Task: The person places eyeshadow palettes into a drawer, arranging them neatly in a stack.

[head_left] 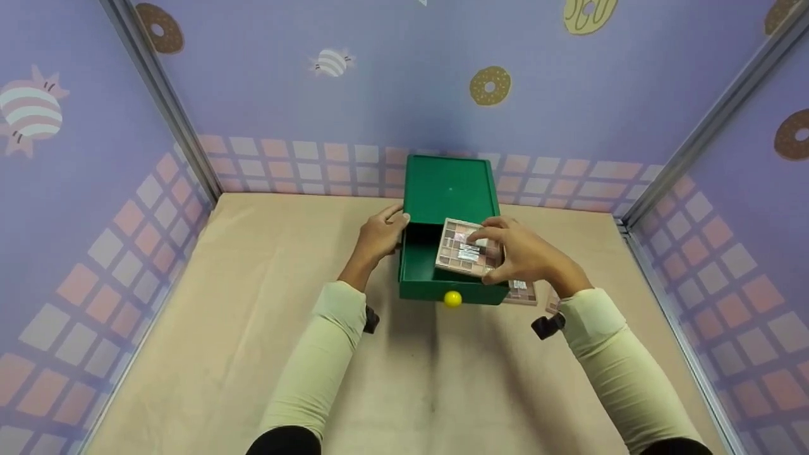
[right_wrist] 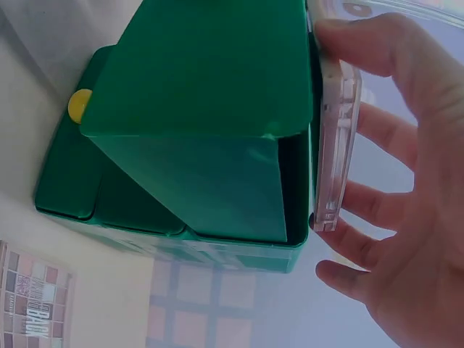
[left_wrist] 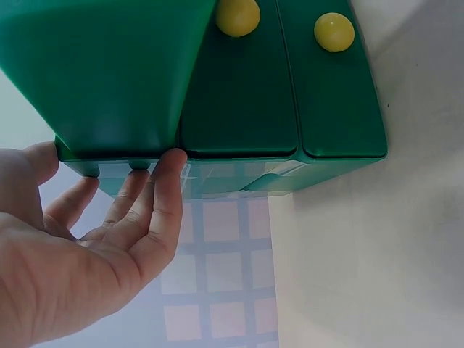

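Observation:
A green drawer cabinet (head_left: 450,186) stands against the back wall with its top drawer (head_left: 422,291) pulled out. Over the drawer's right half, my right hand (head_left: 528,253) holds a square eyeshadow palette (head_left: 454,253), tilted, with a clear lid. The right wrist view has the thumb at one edge of the palette (right_wrist: 337,145) and fingertips at its far side. My left hand (head_left: 378,235) grips the cabinet's left side near the front. In the left wrist view its thumb reaches the top corner, and its fingertips (left_wrist: 170,163) touch the side wall.
Right of the cabinet on the cloth-covered table (head_left: 284,253) lie more palettes (head_left: 523,293), partly hidden by the drawer and right arm. Below the pulled-out drawer, two closed drawers carry yellow knobs (left_wrist: 334,32). Patterned walls (head_left: 404,95) enclose the table's back and sides.

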`<state>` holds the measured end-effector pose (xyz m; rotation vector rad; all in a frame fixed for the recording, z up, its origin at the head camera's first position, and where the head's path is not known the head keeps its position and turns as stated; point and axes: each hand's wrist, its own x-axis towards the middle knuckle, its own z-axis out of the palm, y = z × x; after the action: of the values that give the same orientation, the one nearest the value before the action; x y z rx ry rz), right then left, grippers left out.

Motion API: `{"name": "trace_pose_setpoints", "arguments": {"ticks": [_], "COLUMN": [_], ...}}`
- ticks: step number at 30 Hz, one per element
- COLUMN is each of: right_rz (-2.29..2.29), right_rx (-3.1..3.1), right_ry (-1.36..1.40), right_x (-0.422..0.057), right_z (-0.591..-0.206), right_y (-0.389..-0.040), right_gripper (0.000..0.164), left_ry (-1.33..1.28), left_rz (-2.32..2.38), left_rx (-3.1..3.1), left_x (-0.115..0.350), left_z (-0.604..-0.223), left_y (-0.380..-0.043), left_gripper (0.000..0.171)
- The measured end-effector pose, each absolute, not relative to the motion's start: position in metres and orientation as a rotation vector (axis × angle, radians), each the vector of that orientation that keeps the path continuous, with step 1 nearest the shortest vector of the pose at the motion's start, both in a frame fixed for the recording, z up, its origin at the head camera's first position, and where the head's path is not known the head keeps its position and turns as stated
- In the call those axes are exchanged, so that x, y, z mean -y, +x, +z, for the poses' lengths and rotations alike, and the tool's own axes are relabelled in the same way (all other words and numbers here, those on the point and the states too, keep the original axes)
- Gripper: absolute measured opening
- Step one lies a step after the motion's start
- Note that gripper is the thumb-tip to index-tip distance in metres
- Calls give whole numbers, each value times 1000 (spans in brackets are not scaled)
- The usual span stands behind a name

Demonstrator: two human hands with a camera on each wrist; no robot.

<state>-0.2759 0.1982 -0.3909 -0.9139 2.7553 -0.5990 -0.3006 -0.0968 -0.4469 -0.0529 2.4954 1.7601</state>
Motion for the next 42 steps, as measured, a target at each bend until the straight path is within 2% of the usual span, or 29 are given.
{"name": "trace_pose_setpoints", "arguments": {"ticks": [19, 32, 42], "right_rz": [-502, -521, -674], "right_rx": [-2695, -2671, -2743], "right_ry": [-999, -1155, -1074], "right_x": [-183, -181, -193], "right_z": [-384, -391, -395], "right_y": [-280, -281, -285], "right_gripper": [56, 56, 53], "left_ry": [-47, -31, -44], "left_rz": [1756, 1770, 1787], "left_rx": [-2521, -2484, -2470], "left_x": [96, 98, 97], "left_z": [-448, -447, -448], "left_y": [-301, -299, -299], "left_gripper": [49, 51, 51]}}
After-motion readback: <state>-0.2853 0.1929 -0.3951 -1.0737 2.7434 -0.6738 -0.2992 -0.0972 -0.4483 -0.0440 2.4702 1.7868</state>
